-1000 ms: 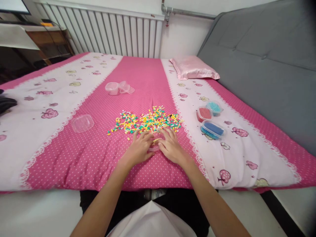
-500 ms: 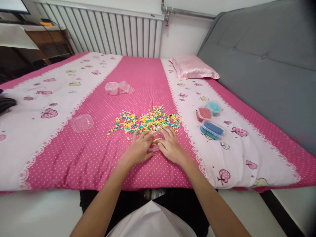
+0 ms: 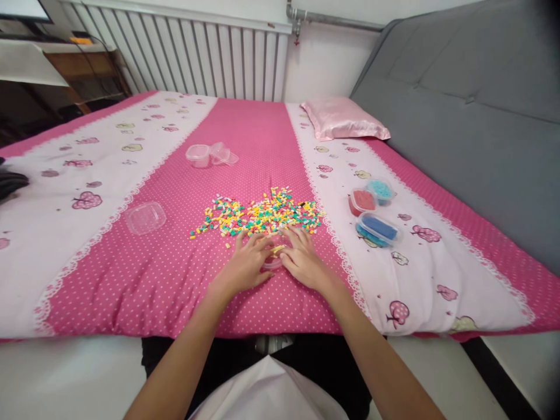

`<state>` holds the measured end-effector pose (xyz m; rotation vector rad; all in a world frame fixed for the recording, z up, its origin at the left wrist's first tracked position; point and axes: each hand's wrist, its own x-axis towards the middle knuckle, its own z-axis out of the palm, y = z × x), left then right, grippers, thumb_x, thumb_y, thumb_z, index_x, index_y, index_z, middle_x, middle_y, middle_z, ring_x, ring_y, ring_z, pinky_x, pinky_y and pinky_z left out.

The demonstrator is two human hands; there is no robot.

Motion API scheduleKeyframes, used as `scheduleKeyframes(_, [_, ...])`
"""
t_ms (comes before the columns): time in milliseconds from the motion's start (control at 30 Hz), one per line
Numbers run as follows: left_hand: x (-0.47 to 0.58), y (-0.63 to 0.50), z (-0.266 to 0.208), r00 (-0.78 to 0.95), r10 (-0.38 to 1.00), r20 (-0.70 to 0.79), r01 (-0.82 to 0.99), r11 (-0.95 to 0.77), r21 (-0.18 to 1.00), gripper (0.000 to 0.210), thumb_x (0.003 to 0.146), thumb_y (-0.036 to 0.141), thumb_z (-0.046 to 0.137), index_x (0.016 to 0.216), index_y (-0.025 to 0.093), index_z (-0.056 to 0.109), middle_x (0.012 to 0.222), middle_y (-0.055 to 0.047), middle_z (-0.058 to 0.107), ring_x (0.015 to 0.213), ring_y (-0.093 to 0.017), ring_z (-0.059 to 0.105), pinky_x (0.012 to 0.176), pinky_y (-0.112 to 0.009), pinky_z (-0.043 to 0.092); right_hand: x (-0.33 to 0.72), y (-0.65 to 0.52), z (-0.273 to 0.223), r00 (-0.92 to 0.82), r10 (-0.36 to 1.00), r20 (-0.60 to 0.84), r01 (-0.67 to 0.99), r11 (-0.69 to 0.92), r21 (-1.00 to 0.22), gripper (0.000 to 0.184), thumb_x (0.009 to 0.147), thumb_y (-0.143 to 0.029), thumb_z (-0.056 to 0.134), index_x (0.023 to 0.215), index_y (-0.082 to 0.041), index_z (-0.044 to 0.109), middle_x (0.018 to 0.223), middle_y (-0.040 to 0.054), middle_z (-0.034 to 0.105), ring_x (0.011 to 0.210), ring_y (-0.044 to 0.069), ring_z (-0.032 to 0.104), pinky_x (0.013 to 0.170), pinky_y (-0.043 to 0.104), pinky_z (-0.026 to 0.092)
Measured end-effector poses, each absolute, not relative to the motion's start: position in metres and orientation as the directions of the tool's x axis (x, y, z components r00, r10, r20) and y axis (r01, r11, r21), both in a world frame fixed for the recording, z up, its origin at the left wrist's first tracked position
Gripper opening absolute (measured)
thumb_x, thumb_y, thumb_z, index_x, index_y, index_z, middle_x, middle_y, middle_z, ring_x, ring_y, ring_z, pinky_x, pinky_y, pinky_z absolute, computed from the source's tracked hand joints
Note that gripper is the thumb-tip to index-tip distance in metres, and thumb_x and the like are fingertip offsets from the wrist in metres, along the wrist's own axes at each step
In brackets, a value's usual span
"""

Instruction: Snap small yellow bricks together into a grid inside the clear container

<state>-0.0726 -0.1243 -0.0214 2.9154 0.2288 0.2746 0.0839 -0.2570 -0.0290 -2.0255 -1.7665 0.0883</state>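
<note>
A clear container with yellow pieces stood on the bed between the left hand and the right hand, both curved around it; whether they gripped it, I could not tell. Beyond lay scattered colourful bits; farther right, filled boxes.

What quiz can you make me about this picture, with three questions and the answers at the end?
1. True or false: a clear tub sits between the left hand and the right hand.

2. What lies scattered just beyond the hands?
A) spoons
B) small colourful pieces
C) books

3. Fill the gap: the pillow lying on the bed is ____.

Key: 1. true; 2. B; 3. pink
</note>
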Motion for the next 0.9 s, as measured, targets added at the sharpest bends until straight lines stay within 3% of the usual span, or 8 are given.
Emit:
scheduleKeyframes(333, [-0.0712, -0.1244, -0.0225, 0.971, 0.167, 0.173, 0.128, -0.969, 0.213, 0.031, 0.094, 0.038, 0.063, 0.121, 0.024, 0.066, 0.138, -0.01, 0.061, 0.134, -0.035, 0.046, 0.117, -0.064, 0.018, 0.0836, -0.2581, -0.0295, 0.182, 0.95, 0.253, 0.924, -0.077, -0.375, 0.031, 0.099, -0.022, 0.043, 0.105, -0.019, 0.074, 0.156, 0.0117, 0.045, 0.148, 0.03, 0.03, 0.125, 0.057, 0.019])
scheduleKeyframes(600, [-0.0723, -0.1249, -0.0219, 0.969, 0.168, 0.181, 0.129, -0.97, 0.208, 0.03, 0.094, 0.041, 0.063, 0.117, 0.022, 0.067, 0.139, -0.011, 0.061, 0.136, -0.035, 0.044, 0.117, -0.064, 0.017, 0.084, -0.2588, -0.0276, 0.171, 0.952, 0.255, 0.927, -0.068, -0.368, 0.034, 0.1, -0.024, 0.042, 0.09, -0.02, 0.073, 0.156, 0.0097, 0.045, 0.148, 0.029, 0.029, 0.125, 0.059, 0.02])
scheduleKeyframes(900, [-0.0729, -0.1249, -0.022, 0.963, 0.174, 0.206, 0.127, -0.966, 0.224, 0.031, 0.094, 0.04, 0.063, 0.119, 0.022, 0.066, 0.135, -0.011, 0.062, 0.134, -0.033, 0.048, 0.118, -0.062, 0.02, 0.0846, -0.2588, -0.0287, 0.173, 0.953, 0.248, 0.928, -0.073, -0.366, 0.035, 0.1, -0.024, 0.041, 0.094, -0.019, 0.075, 0.156, 0.011, 0.045, 0.147, 0.029, 0.031, 0.124, 0.059, 0.021])
